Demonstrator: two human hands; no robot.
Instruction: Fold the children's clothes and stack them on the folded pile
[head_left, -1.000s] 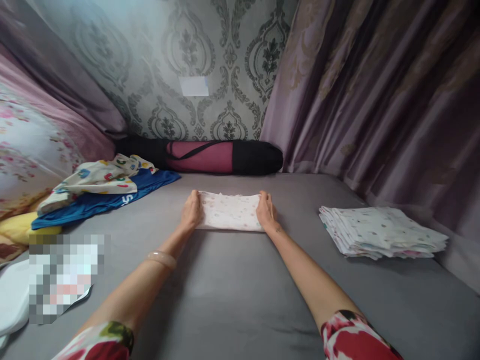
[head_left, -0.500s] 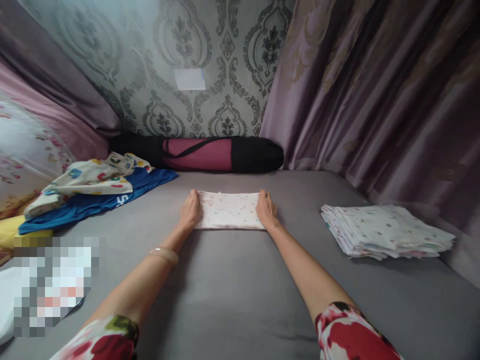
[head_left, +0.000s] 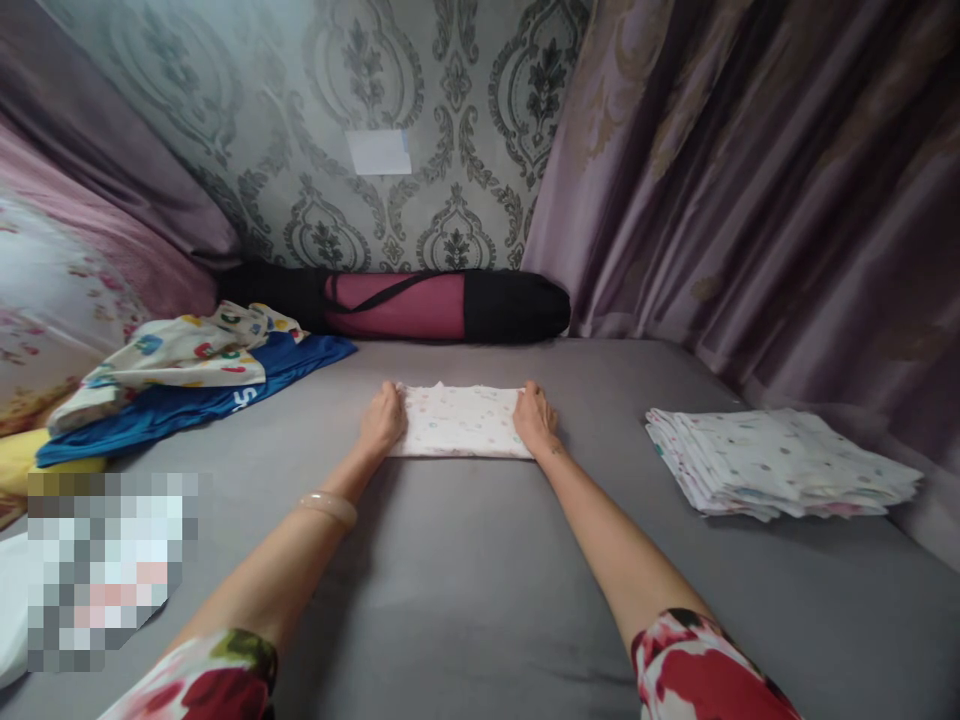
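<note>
A folded white cloth (head_left: 461, 422) with small faint prints lies flat in front of me on the grey bed sheet (head_left: 465, 560). My left hand (head_left: 384, 418) is closed around its left edge, the fingertips partly hidden. On the opposite edge, my right hand (head_left: 534, 415) grips the cloth the same way. Between the two hands the cloth is stretched into a wide rectangle, with a small raised bit at its far edge. To the right sits a stack of folded white printed cloths (head_left: 780, 462), apart from my hands.
A black and maroon long bag (head_left: 405, 305) lies along the patterned wall (head_left: 457, 110). At the left are a blue garment (head_left: 300, 365), a white printed garment (head_left: 180, 350) and something yellow (head_left: 22, 455). A blurred-out patch covers an item nearer me. Purple curtains (head_left: 637, 200) hang at the right.
Both hands keep their hold on the cloth's two ends and have barely moved. The view has shifted very slightly; the cloth and the stack otherwise look the same.
</note>
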